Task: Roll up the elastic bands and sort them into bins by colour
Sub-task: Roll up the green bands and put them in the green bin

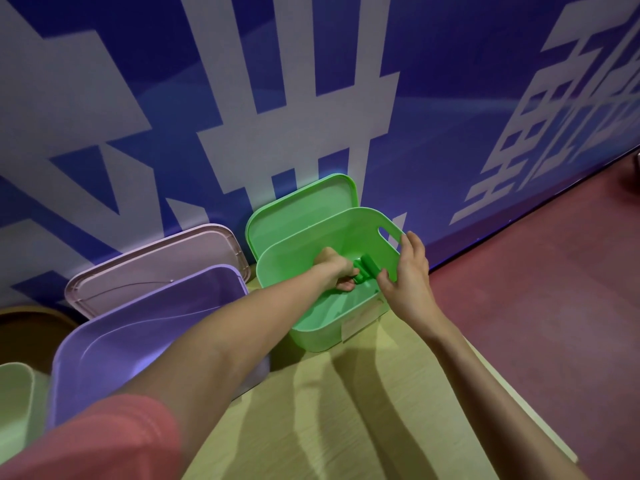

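Note:
A green bin (332,317) stands on the wooden table near the wall, its green lid (304,209) leaning upright behind it. My left hand (337,270) reaches down inside the bin and is closed on a rolled green elastic band (365,270). My right hand (405,275) grips the bin's right wall near the handle slot, thumb outside and fingers over the rim, close to the roll. Whether the roll touches the bin floor is hidden.
A purple bin (104,344) sits left of the green one, with a pinkish lid (156,268) leaning on the blue wall behind it. A pale green container (17,403) shows at the left edge. The table edge runs along the right, red floor (554,289) beyond.

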Tool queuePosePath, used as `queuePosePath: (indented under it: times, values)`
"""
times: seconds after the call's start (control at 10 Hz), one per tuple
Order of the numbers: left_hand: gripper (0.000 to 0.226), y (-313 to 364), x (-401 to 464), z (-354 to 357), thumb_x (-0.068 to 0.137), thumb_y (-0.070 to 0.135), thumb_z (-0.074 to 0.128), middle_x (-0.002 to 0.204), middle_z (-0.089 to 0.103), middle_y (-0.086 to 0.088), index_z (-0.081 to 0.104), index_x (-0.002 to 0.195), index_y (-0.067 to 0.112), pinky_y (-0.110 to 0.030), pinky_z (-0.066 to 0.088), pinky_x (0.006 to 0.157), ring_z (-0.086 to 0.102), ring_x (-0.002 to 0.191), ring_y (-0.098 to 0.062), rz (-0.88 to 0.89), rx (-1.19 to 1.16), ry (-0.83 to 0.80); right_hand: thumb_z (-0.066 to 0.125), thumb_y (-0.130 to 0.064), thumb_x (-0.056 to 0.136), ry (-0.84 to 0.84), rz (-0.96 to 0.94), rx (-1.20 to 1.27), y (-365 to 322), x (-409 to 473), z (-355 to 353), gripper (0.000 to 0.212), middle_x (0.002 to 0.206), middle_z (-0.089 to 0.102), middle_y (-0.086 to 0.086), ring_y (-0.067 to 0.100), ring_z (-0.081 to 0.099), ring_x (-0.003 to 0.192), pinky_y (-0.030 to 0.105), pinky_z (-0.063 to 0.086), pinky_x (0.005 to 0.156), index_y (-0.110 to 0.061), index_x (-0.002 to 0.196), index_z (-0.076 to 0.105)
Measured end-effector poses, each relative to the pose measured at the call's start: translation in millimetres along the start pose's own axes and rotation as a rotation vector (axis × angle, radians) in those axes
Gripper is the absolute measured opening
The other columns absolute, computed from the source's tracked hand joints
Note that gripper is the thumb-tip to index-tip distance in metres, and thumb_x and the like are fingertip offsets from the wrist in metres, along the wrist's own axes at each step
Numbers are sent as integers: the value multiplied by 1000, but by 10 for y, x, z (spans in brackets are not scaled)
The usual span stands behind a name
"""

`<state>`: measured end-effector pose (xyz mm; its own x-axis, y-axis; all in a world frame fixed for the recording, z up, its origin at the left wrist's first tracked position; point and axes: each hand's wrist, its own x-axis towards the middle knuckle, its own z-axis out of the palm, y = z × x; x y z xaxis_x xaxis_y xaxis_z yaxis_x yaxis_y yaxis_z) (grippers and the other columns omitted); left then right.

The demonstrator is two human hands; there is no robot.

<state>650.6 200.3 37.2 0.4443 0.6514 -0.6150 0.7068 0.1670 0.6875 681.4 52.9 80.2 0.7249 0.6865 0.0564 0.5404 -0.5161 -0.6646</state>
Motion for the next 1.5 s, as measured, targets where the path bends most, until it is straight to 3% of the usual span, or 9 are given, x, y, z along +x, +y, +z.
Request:
queuePosePath:
  times: [0.4,0.6,0.7,0.8,0.9,1.0,1.2,1.4,1.5]
  values:
    - [17,15,-18,-21,85,9,70,74,66,-20,59,90,-3,-24,52,42,61,48,-20,18,66,-33,54,-10,93,1,8,-1,-4,2,1,69,157,9,17,33,13,144,38,17,115,2,149,16]
    - [32,39,-148,-130,83,21,73,72,61,-16,53,94,-2,-27,53,45,58,50,-19,3,159,-50,57,-12,91,28,29,-56,-36,14,-13,74,157,13,19,30,10,146,39,15,116,3,149,13]
    - [36,30,-284,-271,87,26,70,82,59,-12,44,101,6,-28,47,50,59,67,-20,110,253,-25,59,-13,91,59,20,-110,-67,-18,-20,75,157,15,19,30,9,146,41,14,117,2,150,14]
    - [29,-15,-484,-462,88,27,68,86,64,-9,55,94,2,-32,51,60,62,78,-22,300,336,49,59,-12,91,170,-37,-97,-173,-150,-1,67,154,22,21,33,15,145,43,18,115,1,147,24]
    - [9,-173,-768,-692,86,22,67,86,69,-8,64,87,14,-38,56,79,68,85,-24,499,205,128,57,-9,89,373,-183,54,-360,-441,72,51,140,41,22,35,35,133,39,27,110,3,136,40]
    - [7,-497,-1172,-976,84,13,67,80,68,-4,64,83,20,-43,57,76,69,79,-25,644,-23,216,51,-12,89,396,-307,157,-608,-880,217,41,126,49,20,29,43,121,35,33,105,3,128,46]
    - [11,-1372,-2248,-1672,87,4,62,83,70,-11,64,92,14,-32,56,71,67,72,-18,759,-190,296,55,0,88,222,-422,266,-1078,-1839,672,36,116,52,19,31,51,108,38,44,92,6,123,49]
    - [12,-2632,-3081,-2183,91,1,57,83,70,-6,64,99,6,-28,55,72,67,71,-16,554,-153,213,50,-10,89,-121,-502,357,-1419,-2618,1295,34,113,50,10,23,52,99,29,46,83,0,122,50]
    - [17,-3324,-3229,-2243,90,0,58,83,71,-5,65,94,14,-21,53,69,66,72,-15,409,-108,205,50,-16,89,-354,-528,321,-1441,-2880,1623,36,115,47,6,19,53,101,33,48,86,-5,123,50]
